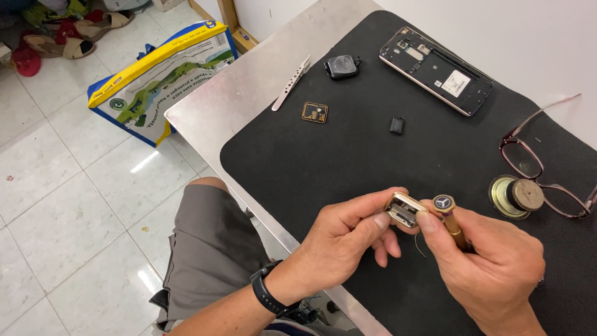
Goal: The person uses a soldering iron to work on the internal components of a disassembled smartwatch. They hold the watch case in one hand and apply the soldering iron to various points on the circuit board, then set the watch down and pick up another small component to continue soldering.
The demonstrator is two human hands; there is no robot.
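My left hand (pixel 345 233) pinches a small gold watch case (pixel 405 209) between thumb and fingers, just above the black work mat (pixel 348 155). My right hand (pixel 491 264) grips a brass-coloured screwdriver (pixel 453 221) with a hexagonal cap, and its index fingertip rests on the case's edge. A thin wire strand hangs below the case. A dark band sits on my left wrist.
On the mat lie an opened phone (pixel 436 70), a black square watch screen (pixel 342 66), a gold-framed square part (pixel 314 112), a small black piece (pixel 397 125), a round speaker (pixel 516 196) and glasses (pixel 541 158). Tweezers (pixel 292 83) rest on the metal table. A bag (pixel 158 78) stands on the floor.
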